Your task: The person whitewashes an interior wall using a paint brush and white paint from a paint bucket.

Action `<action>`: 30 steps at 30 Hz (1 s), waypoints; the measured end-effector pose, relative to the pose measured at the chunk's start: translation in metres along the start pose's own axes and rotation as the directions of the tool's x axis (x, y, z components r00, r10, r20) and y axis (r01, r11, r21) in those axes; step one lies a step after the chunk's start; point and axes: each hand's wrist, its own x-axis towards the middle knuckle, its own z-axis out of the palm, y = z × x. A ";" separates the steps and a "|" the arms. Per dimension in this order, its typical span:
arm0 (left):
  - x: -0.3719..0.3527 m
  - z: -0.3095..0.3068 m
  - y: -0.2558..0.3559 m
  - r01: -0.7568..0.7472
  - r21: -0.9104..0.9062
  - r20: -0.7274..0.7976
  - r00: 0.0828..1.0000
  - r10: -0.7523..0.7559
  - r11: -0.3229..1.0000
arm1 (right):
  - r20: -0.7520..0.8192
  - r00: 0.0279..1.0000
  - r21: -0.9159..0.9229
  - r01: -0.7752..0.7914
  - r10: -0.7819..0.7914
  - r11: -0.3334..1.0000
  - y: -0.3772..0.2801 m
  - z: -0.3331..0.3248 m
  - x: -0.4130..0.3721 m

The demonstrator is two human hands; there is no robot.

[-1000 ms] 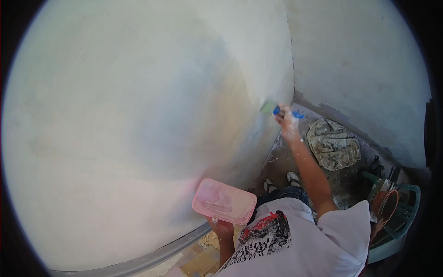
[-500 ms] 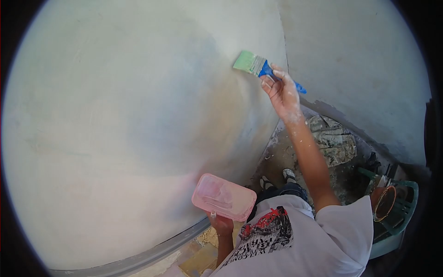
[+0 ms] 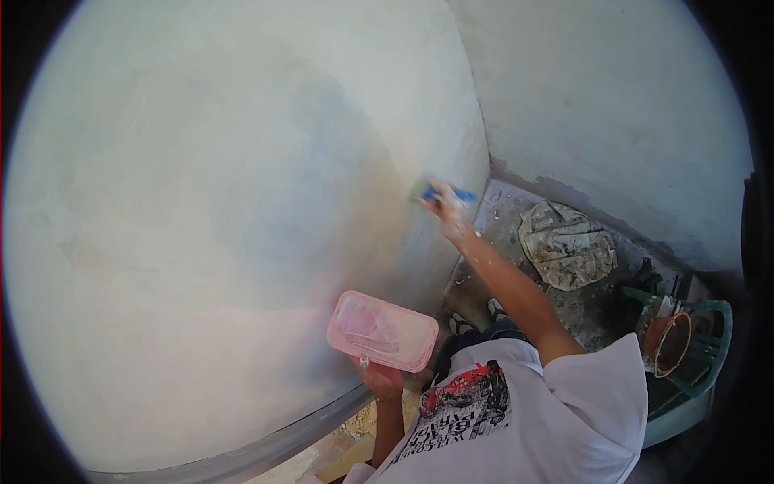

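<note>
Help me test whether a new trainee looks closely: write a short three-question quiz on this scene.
1. Which hand grips the blue-handled brush?
a) left hand
b) right hand
c) neither

2. True or false: the pink tub is lying on the floor.

3. Fill in: the stained, crumpled sheet lies on the ____.

Key:
1. b, the right hand.
2. False: the left hand supports the pink tub.
3. floor.
</note>
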 end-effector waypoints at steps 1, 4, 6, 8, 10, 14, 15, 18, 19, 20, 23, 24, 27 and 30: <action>0.000 0.003 0.001 0.016 -0.004 -0.005 1.000 -0.016 1.000 | 0.131 0.986 0.040 0.103 -0.107 0.994 -0.026 0.034 -0.005; -0.001 -0.006 -0.001 0.014 0.025 0.035 0.999 -0.014 1.000 | 0.029 1.000 0.134 -0.012 0.008 0.991 -0.102 0.098 -0.031; 0.003 0.000 -0.005 -0.016 0.030 0.088 0.996 0.013 0.999 | 0.347 0.938 0.330 -0.094 -0.028 0.939 -0.137 0.100 -0.030; 0.002 0.006 0.001 0.086 -0.054 0.109 0.991 -0.080 0.995 | 0.357 0.924 0.372 -0.010 -0.133 0.928 -0.144 0.099 -0.033; 0.004 0.006 0.001 0.075 -0.074 0.129 0.989 -0.065 0.994 | 0.356 0.903 0.434 0.070 -0.242 0.898 -0.137 0.097 -0.033; 0.006 0.010 0.004 0.102 -0.117 0.110 0.990 -0.089 0.988 | 0.092 0.996 0.105 -0.030 0.021 0.994 -0.005 0.035 -0.010; 0.004 0.007 0.005 0.101 -0.115 0.115 0.989 -0.087 0.988 | 0.044 0.999 -0.063 -0.026 0.029 0.998 0.026 0.006 -0.009; 0.018 0.003 0.002 0.070 -0.097 0.198 0.979 -0.050 0.993 | -0.044 0.999 -0.557 -0.044 0.023 0.829 0.109 -0.105 0.004; 0.020 0.000 0.001 0.057 -0.087 0.231 0.972 -0.035 0.995 | -0.233 0.967 -0.624 -0.231 0.104 0.747 0.108 -0.131 -0.011; 0.022 -0.001 0.001 0.044 -0.084 0.261 0.965 -0.021 0.996 | -0.437 0.884 -0.384 -0.352 0.168 0.854 0.112 -0.155 -0.026; 0.023 0.002 0.009 0.099 -0.086 0.318 0.946 -0.067 0.991 | -0.634 0.758 -0.065 -0.253 0.156 0.965 0.124 -0.267 -0.050; 0.023 -0.001 0.008 0.110 -0.093 0.318 0.945 -0.075 0.990 | -0.631 0.761 -0.094 -0.271 0.154 0.958 0.101 -0.295 -0.074; 0.031 -0.013 -0.002 0.187 -0.079 0.291 0.944 -0.157 0.979 | -0.734 0.674 -0.139 -0.267 0.081 0.954 0.053 -0.378 -0.143; 0.050 -0.023 -0.023 0.324 -0.037 0.257 0.917 -0.304 0.945 | -0.869 0.492 -0.208 -0.287 -0.042 0.935 0.032 -0.461 -0.215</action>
